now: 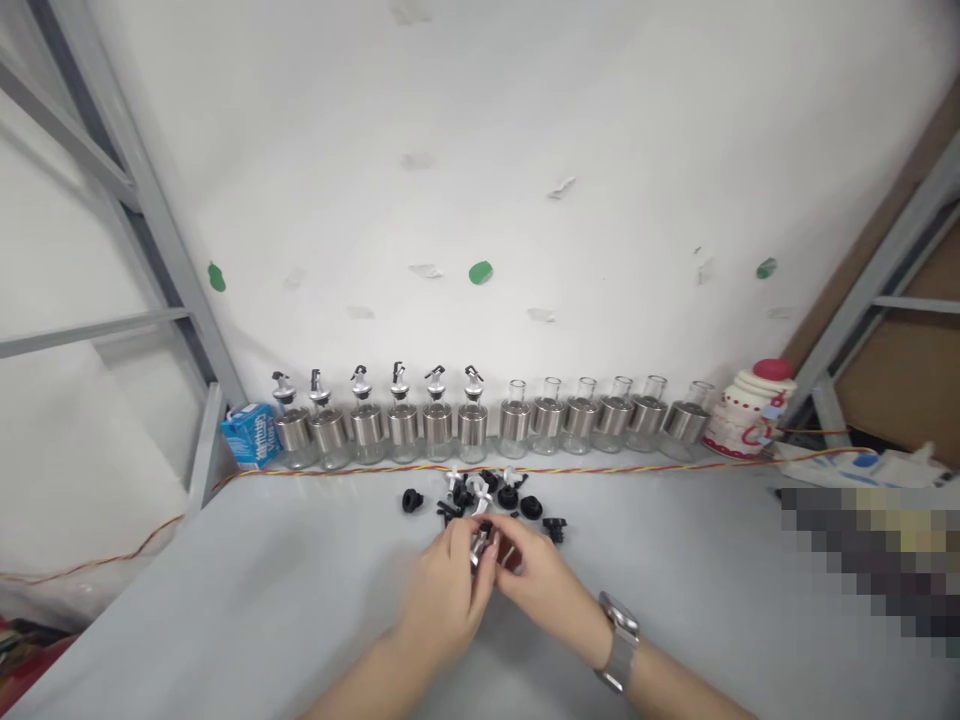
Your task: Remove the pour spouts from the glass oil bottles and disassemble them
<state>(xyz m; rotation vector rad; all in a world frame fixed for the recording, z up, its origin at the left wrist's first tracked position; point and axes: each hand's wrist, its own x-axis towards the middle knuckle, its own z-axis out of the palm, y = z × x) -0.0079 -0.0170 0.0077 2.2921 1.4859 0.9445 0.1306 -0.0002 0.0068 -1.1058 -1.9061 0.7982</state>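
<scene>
My left hand (pixel 442 585) is closed around a small silver and black pourer spout (pixel 480 543), much of it hidden by the fingers. My right hand (pixel 540 570), with a watch on its wrist, pinches at the top of the same spout, and the two hands meet there. Just beyond the fingers lies a loose pile of black stoppers (pixel 508 497) and clear and silver spout parts (pixel 481 492). One black stopper (pixel 412 500) sits apart on the left, another (pixel 555 527) on the right.
Along the wall stand several glass bottles with steel bands and fitted spouts (pixel 403 425); right of them are several open-necked bottles (pixel 582 420). A blue carton (pixel 251 436) and a white and red jar (pixel 752 410) flank the row. A twisted wire (pixel 360 470) runs before it.
</scene>
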